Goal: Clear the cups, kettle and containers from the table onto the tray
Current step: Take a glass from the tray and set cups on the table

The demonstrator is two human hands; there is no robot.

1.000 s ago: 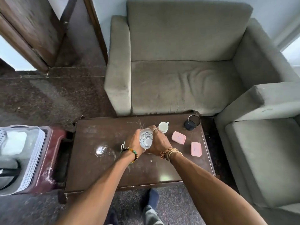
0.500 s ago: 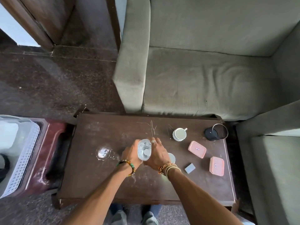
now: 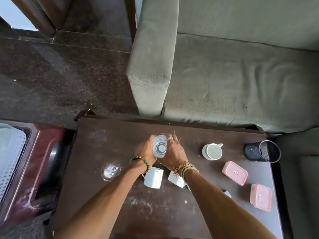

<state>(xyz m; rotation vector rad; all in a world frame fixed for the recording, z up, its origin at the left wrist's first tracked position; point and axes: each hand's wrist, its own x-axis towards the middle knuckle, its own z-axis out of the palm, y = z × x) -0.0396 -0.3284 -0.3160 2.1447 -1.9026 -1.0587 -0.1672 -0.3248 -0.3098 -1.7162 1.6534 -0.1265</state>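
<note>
Both my hands grip a clear glass above the dark wooden table. My left hand wraps its left side and my right hand wraps its right side. Below my wrists two white cups lie on the table: one on the left, another partly hidden under my right wrist. An upright white cup stands to the right. Two pink lidded containers sit at the right. A second clear glass stands at the left. The tray is at the far left.
A black mesh holder lies on its side at the table's far right corner. A grey sofa runs behind the table, an armchair seat at the right edge. A dark red stand carries the tray. A small grey item peeks from behind my right forearm.
The view has tilted down and closer to the table. Both hands keep hold of the clear glass, and two white cups under my wrists have come into view.
</note>
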